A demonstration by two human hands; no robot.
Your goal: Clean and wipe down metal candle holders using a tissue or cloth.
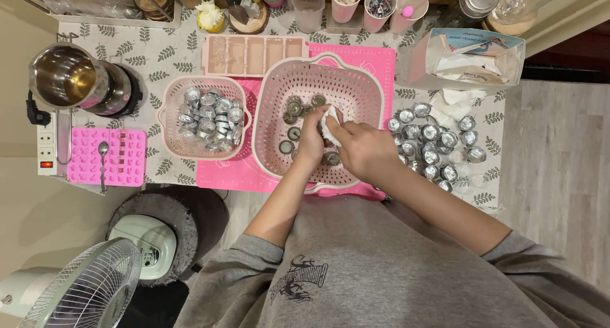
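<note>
- A smaller pink basket (166, 121), filled with silver foil cups, is set left of centre on the desk (162, 55), which is covered with a leaf-patterned cloth.
- A steel pot (67, 77) is placed at the left edge, beside a power strip (46, 151).
- A pink silicone mould (82, 156) lies below the pot, with a spoon (103, 163) laid on it.
- A pale pink compartment tray (254, 53) is seen at the back.
- Loose silver foil cups (432, 140) are clustered to the right.
- An open box of paper (470, 58) stands at the back right.
- Pink tumblers (380, 7) are lined along the rear.
- A white fan (86, 293) is seen on the floor.
</note>
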